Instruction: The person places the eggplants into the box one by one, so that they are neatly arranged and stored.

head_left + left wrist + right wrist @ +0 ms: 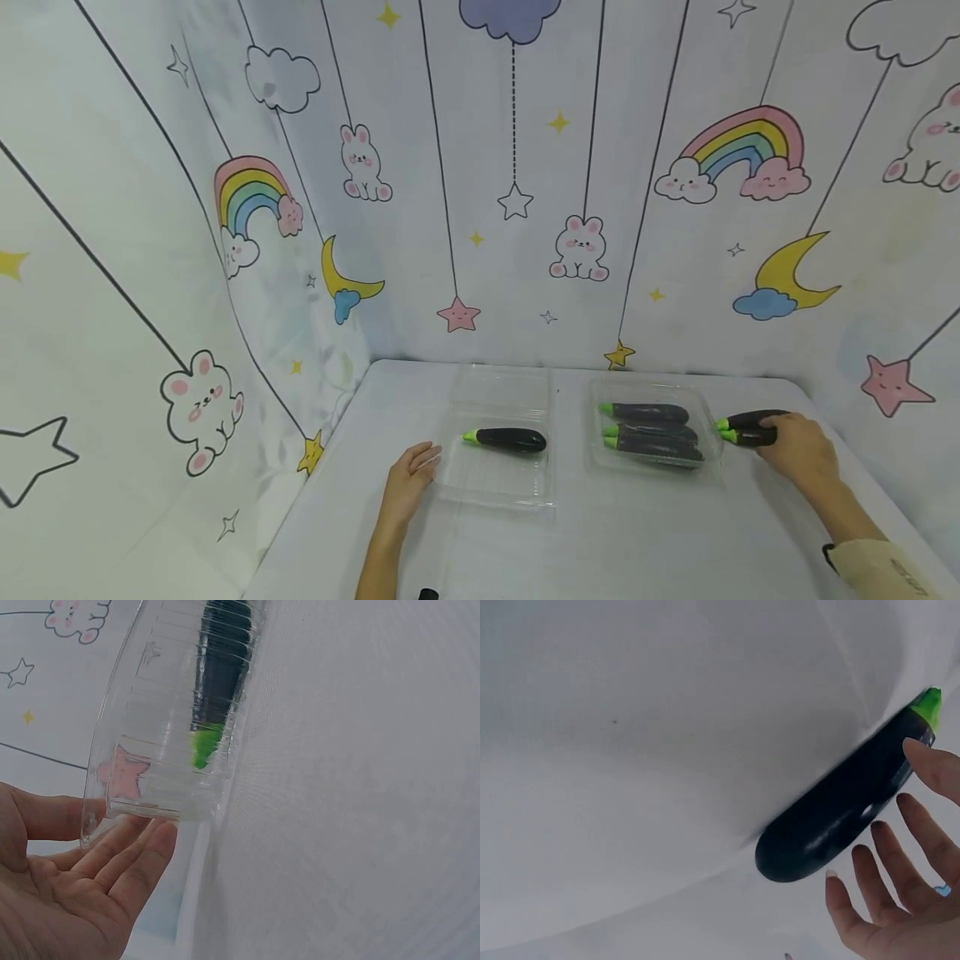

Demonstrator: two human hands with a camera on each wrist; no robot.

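Observation:
My left hand is at the left side of an unfolded clear plastic box. In the left wrist view, thumb and fingers lie on either side of its rim, holding the edge. One dark eggplant with a bright green stem end lies in that box. At the right of the table, my right hand reaches to two eggplants lying side by side, green ends to the left. The right wrist view shows an eggplant with the thumb overlapping it near the green end and the fingers spread loosely beside it.
A second clear plastic box with three eggplants stands between the open box and my right hand. A small black object shows at the bottom edge. Behind the white table hangs a cloth printed with bunnies, stars and rainbows.

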